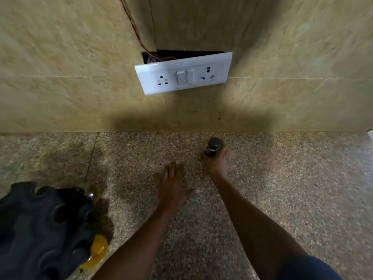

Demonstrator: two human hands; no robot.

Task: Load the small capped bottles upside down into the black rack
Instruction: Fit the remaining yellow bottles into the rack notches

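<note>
My right hand point(216, 165) grips a small dark bottle with a black cap point(213, 146), held cap up near the back of the speckled stone counter point(292, 188). My left hand point(171, 184) hovers flat over the counter's middle, fingers straight and holding nothing. The black rack point(42, 229) with round holes sits at the lower left, well away from both hands. A yellow bottle end point(97, 251) sticks out of the rack's right side, and a pale one point(91, 194) shows at its top right corner.
A tiled beige wall point(60, 77) rises behind the counter. A white switch and socket plate point(183, 73) hangs loose from it, with red wire point(137, 33) running into the opening behind. A white object's edge point(370, 134) shows at the far right.
</note>
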